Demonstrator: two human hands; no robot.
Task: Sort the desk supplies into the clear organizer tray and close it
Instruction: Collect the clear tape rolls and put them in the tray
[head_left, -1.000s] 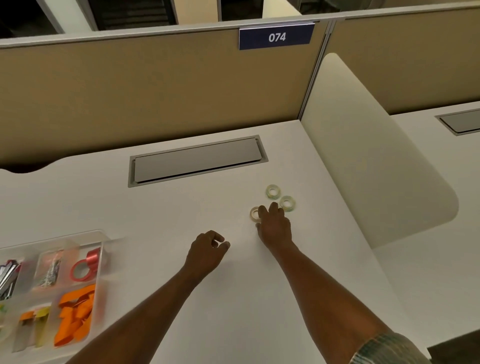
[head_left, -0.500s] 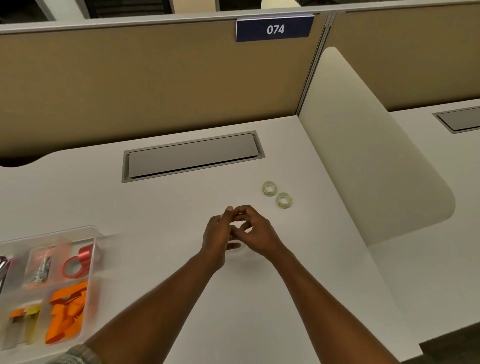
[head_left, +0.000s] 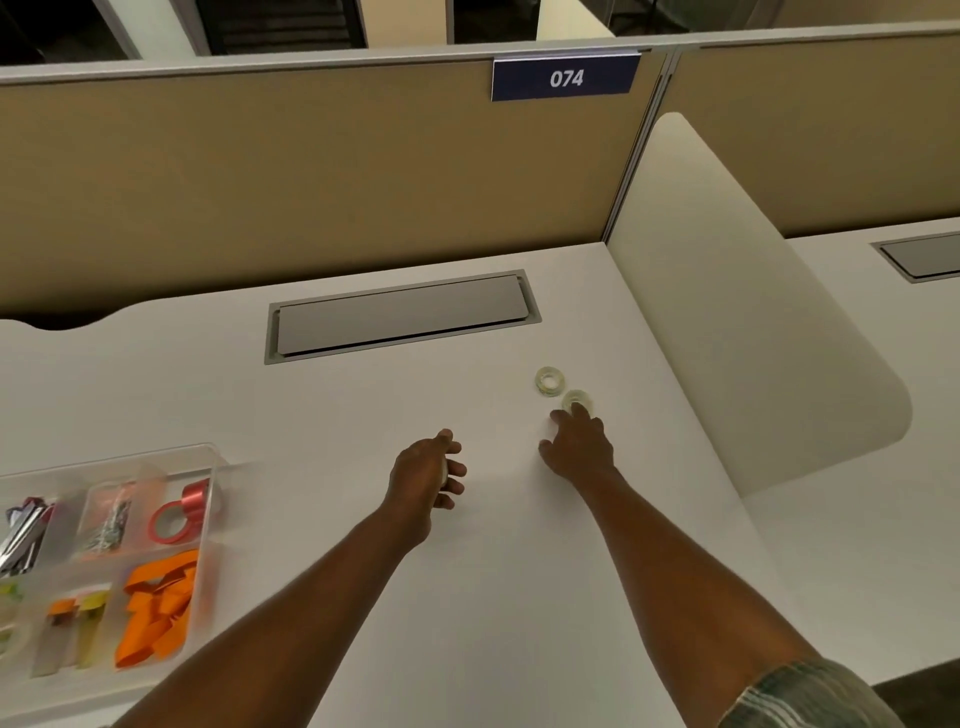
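Two small clear tape rolls lie on the white desk: the far roll (head_left: 549, 380) and the near roll (head_left: 576, 399). My right hand (head_left: 576, 444) reaches over the near roll, fingertips touching its front edge, fingers spread. My left hand (head_left: 427, 475) hovers mid-desk, curled around a third clear tape roll (head_left: 444, 472), of which only a sliver shows by the palm. The clear organizer tray (head_left: 210, 470) sits at the left edge, lid not visible, holding a red tape roll (head_left: 179, 514), orange strips (head_left: 158, 605), clips and sticky flags.
A grey cable hatch (head_left: 400, 316) is set into the desk behind the hands. A tan partition runs along the back; a cream rounded divider (head_left: 753, 332) stands on the right.
My right hand picked up one tape roll, passed it to my left hand at mid-desk, then reached back out to the near roll. My left hand now holds the passed roll.
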